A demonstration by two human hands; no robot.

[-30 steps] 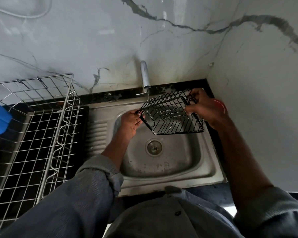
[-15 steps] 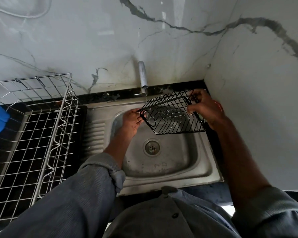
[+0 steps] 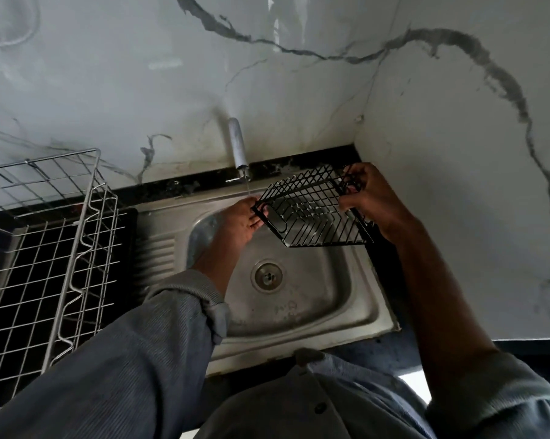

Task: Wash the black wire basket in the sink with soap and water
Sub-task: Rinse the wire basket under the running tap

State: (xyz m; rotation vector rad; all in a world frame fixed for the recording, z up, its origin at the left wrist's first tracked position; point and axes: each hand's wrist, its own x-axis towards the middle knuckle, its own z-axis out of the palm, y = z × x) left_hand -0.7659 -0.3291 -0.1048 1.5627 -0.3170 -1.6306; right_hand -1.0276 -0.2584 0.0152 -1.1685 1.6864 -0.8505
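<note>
A black wire basket (image 3: pixel 311 210) is held tilted above the steel sink (image 3: pixel 359 299), near the back right corner. My left hand (image 3: pixel 240 221) grips its left corner, right under the tap (image 3: pixel 238 147). A thin stream of water falls from the tap onto that hand and corner. My right hand (image 3: pixel 370 201) grips the basket's right end, with the fingers curled through the wires. The sink's drain (image 3: pixel 267 276) lies below the basket.
A large silver wire dish rack (image 3: pixel 45 248) stands on the dark counter to the left of the sink. Marble walls close in behind and to the right. The sink's ribbed drainboard (image 3: pixel 158 255) lies between rack and basin.
The basket and both hands have stayed under the tap with only slight shifts. The blue object at the left edge is out of view as the camera has moved.
</note>
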